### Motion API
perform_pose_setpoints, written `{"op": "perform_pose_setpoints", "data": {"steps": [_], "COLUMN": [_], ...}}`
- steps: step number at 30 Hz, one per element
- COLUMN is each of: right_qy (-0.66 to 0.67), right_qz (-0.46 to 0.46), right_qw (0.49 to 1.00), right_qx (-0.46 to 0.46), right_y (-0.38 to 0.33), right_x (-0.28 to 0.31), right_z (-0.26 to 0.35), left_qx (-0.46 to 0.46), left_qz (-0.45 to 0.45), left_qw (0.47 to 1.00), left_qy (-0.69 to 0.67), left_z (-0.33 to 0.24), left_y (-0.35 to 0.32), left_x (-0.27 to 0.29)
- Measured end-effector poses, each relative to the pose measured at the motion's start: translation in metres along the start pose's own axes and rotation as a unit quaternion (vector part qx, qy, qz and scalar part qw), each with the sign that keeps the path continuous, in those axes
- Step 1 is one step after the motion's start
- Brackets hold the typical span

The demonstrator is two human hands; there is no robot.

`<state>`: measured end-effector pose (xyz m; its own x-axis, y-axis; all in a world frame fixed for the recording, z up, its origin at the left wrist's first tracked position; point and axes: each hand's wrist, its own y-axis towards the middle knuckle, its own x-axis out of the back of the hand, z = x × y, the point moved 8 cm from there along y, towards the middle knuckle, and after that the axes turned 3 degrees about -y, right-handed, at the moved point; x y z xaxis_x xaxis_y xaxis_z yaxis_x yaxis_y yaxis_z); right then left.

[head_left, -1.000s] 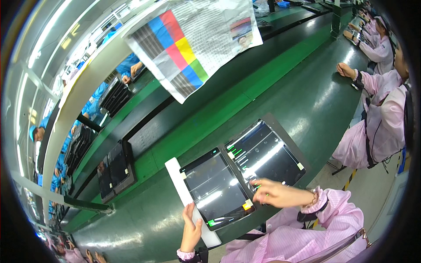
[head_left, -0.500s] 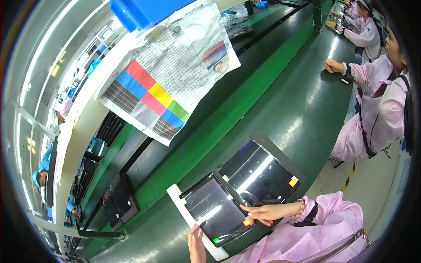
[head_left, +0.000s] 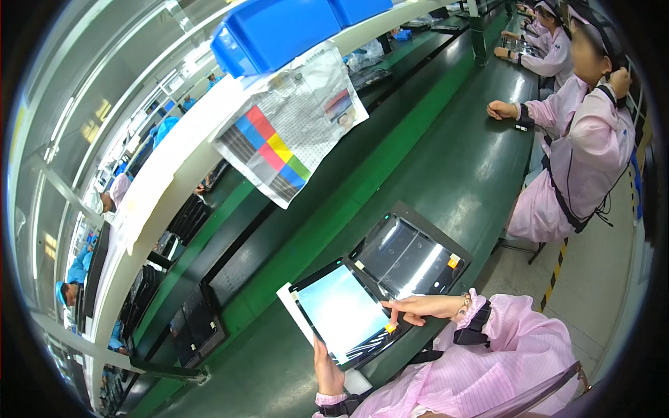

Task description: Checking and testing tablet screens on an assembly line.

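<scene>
A tablet (head_left: 341, 310) lies tilted in front of me, its screen lit white and pale blue. My left hand (head_left: 327, 370) grips its near left edge, the fingers partly hidden beneath it. On the opposite edge rests the outstretched index finger of my right hand (head_left: 419, 307); the other fingers are loosely bent and apart, holding nothing. An orange sticker (head_left: 390, 327) sits at the tablet's edge just below that hand. Beyond it, a second tablet (head_left: 404, 254) with a dark screen lies in a black tray (head_left: 446, 240). A white bar (head_left: 295, 315) shows under the lit tablet's left side.
The long green bench (head_left: 435, 177) runs away to the upper right, where co-workers in pink (head_left: 582, 132) sit. A printed sheet (head_left: 293, 122) hangs from a shelf under blue bins (head_left: 279, 35). More dark tablets (head_left: 195, 327) lie to the left.
The near tablet's screen has turned from dark to lit. My left hand has come further over its edge. The view has shifted, and the nearest co-worker now has a hand raised to the head.
</scene>
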<state>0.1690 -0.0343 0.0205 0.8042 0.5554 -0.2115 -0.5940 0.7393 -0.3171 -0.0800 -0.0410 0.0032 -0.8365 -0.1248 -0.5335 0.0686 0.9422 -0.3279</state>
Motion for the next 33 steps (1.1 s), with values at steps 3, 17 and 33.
{"op": "perform_pose_setpoints", "data": {"steps": [3, 17, 33], "right_qy": [-0.029, -0.142, 0.21], "right_qz": [-0.025, -0.397, -0.116], "right_qw": [0.999, 0.806, 0.948], "right_qx": [-0.011, 0.416, 0.209], "right_y": [-0.001, -0.043, -0.012], "right_x": [-0.008, 0.012, 0.062], "right_z": [0.005, 0.192, 0.143], "left_qx": [-0.097, -0.025, -0.064], "left_qz": [0.063, 0.125, 0.174], "left_qw": [0.993, 0.99, 0.983], "left_qy": [0.023, -0.054, -0.014], "left_z": [-0.017, -0.035, -0.054], "left_y": [-0.009, -0.023, 0.026], "left_x": [-0.012, -0.068, -0.14]}}
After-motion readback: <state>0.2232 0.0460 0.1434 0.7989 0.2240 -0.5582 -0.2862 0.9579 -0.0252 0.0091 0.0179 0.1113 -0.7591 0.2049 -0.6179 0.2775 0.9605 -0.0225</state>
